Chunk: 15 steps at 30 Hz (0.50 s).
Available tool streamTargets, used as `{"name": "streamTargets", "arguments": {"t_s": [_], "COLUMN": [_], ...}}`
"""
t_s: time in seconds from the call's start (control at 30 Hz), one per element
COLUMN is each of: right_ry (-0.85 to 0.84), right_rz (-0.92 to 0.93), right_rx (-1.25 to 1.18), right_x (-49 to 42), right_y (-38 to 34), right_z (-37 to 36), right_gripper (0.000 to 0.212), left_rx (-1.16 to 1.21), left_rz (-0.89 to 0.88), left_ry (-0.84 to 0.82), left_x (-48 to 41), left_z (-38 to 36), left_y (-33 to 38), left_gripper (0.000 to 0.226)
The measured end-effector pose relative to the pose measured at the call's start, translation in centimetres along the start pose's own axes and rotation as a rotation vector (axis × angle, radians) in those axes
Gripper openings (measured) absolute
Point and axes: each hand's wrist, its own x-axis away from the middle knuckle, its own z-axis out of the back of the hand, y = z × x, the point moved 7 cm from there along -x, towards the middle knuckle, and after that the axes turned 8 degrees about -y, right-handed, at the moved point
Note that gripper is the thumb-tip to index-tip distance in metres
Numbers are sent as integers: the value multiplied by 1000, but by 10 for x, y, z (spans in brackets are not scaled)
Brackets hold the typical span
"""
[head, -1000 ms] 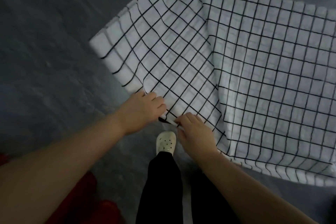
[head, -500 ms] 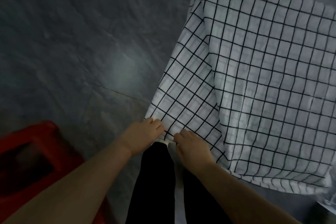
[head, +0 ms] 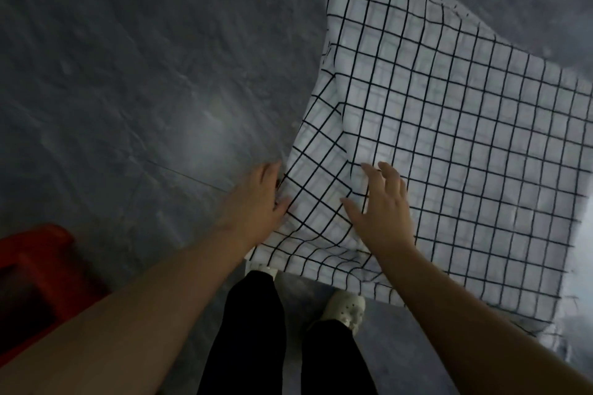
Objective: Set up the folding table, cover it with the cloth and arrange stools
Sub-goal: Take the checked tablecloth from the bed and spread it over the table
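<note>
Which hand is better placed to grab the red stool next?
Left, probably: the red stool sits on that side, nearer the left hand at the corner of the cloth; the right hand lies spread over it, farther away.

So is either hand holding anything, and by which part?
Right hand lies open on the checked cloth, holding nothing. Left hand meets its left edge, thumb on top; a pinch cannot be told.

Both bare forearms are stretched forward and down, the wrists set apart. The left hand [head: 256,202] is turned edge-on, its index finger straight and its thumb laid forward; the other fingers are hidden. The right hand [head: 382,212] is held palm down, fingers spread and relaxed, with nothing gripped.
</note>
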Motion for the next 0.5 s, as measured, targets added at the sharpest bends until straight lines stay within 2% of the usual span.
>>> {"name": "streamTargets", "arguments": {"t_s": [0.1,0.13,0.27,0.4,0.5], "right_ry": [-36,-54,-113,-115,-105], "right_rz": [0,8,5,-45,-66], "right_rx": [54,82,218,237,222], "right_x": [-31,-40,-59,-61,-64], "right_y": [0,-1,-1,-3,-4], "right_z": [7,9,10,12,13], "right_gripper": [66,65,64,66,65], "left_rx": [349,409,352,433,582], "left_rz": [245,259,127,221,257], "left_ry": [-27,-31,12,13,1], "left_x": [-30,-37,-56,-62,-66], "left_z": [-2,-2,3,1,-2], "left_y": [-4,-3,7,-4,-12], "left_gripper": [56,52,32,30,27]}}
